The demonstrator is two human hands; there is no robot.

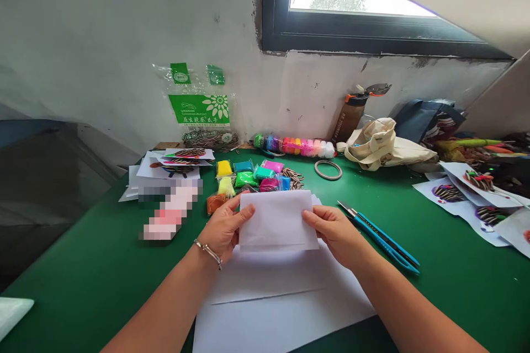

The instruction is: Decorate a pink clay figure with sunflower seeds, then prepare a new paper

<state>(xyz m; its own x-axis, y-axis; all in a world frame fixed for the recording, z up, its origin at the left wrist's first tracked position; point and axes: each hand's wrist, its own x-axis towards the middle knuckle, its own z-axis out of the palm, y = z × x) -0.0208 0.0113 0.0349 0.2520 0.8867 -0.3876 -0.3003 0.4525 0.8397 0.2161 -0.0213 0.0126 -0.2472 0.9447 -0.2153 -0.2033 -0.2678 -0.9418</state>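
Left hand [221, 229] and right hand [337, 231] pinching white paper [275, 220] at opposite edges; uneven pull could crease it, thumbs pressing hard might dent surface.

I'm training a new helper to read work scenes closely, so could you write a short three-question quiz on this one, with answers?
1. Multiple choice: What do the left hand and right hand hold between them?
a) the blue-handled tool
b) a piece of white paper
c) the round ring

2. True or false: The brown bottle is to the right of the clear bag with green print.

3. Fill in the blank: The silver bracelet is worn on the ____ wrist.

Key: 1. b; 2. true; 3. left
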